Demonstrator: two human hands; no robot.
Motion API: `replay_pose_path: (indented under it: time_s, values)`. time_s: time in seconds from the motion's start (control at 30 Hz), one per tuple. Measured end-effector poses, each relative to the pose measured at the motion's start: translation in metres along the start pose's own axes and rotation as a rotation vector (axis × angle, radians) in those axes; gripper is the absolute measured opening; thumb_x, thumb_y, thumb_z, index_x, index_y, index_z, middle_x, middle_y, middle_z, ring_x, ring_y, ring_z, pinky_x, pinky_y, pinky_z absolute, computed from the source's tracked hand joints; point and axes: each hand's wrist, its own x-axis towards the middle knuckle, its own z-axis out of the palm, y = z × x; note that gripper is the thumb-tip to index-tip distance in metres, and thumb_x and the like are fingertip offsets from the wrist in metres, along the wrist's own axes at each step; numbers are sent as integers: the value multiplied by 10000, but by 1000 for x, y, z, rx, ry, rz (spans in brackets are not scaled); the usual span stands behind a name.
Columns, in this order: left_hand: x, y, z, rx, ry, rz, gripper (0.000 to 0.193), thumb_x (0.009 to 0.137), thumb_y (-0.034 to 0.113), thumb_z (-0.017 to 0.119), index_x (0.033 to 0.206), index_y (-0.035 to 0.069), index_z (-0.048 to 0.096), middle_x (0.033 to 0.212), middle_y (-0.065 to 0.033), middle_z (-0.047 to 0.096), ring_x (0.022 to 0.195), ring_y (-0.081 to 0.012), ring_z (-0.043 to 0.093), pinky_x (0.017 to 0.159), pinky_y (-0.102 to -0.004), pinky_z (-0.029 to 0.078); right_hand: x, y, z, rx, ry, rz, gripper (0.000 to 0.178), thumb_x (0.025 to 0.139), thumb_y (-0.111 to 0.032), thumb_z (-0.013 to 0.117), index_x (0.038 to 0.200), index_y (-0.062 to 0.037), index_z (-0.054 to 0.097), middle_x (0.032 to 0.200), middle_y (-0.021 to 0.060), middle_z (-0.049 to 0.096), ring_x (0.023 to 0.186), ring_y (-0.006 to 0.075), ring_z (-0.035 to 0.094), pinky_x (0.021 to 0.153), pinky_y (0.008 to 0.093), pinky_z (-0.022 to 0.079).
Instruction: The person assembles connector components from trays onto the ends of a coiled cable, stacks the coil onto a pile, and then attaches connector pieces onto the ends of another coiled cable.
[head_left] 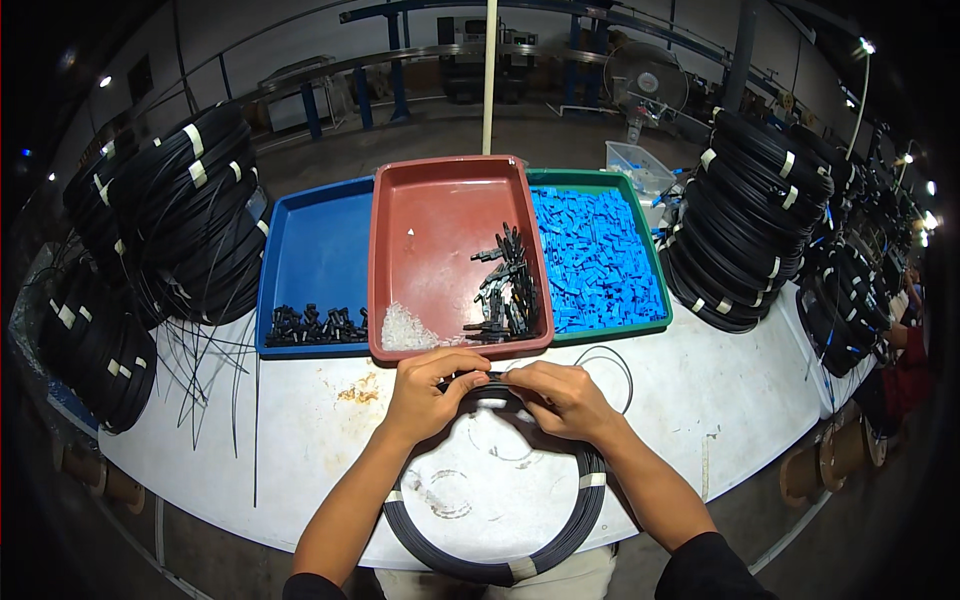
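Observation:
A coil of thin black cable (560,553), bound with white tape bands, rests on the white table in front of me and hangs slightly over its near edge. Over the coil's far side my left hand (436,396) and my right hand (562,398) meet, fingertips almost touching. Both are closed in a pinch on the black cable; whether a small connector part is also between the fingers is hidden. A loose cable loop (630,385) sticks out beyond my right hand. Just past my hands stands a red tray (440,215) with black connector parts (515,285) and small clear pieces (405,328).
Left of the red tray, a blue tray (320,235) holds small black parts (318,325). To its right, a green tray (655,290) holds many blue connector pieces (595,260). Tall stacks of black cable coils rise at left (190,220) and right (750,220), with loose cable ends hanging left.

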Motion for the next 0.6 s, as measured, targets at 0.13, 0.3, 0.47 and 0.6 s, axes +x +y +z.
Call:
replay_pose_path:
  time_s: [0.13,0.3,0.47,0.6]
  values:
    - [0,2,-1,17,-31,17,105,845,13,758,944,-17,745,933,-145,753,854,-263,733,785,-338,567,0,1,2,43,-33,37,429,747,36,708,1168,-39,671,959,144,703,794,331,697,698,396,568]
    - [-2,0,-2,73,-60,108,129,837,8,762,950,-24,711,929,-149,726,850,-293,711,776,-358,562,3,-4,-1,77,-92,85,388,779,15,707,1163,-34,673,917,161,717,766,339,707,699,394,578]
    - [-2,3,0,69,-84,138,137,837,-3,751,959,-20,691,917,-144,705,835,-290,686,752,-369,550,2,-1,3,150,-59,119,310,826,-37,714,1134,-33,684,858,177,730,717,351,717,656,388,578]
    - [-2,2,-1,59,-113,116,132,838,-2,751,955,-22,691,911,-143,704,826,-289,682,745,-367,548,2,-3,0,177,-80,131,280,838,-49,711,1117,-32,682,836,178,725,711,353,716,648,385,575]
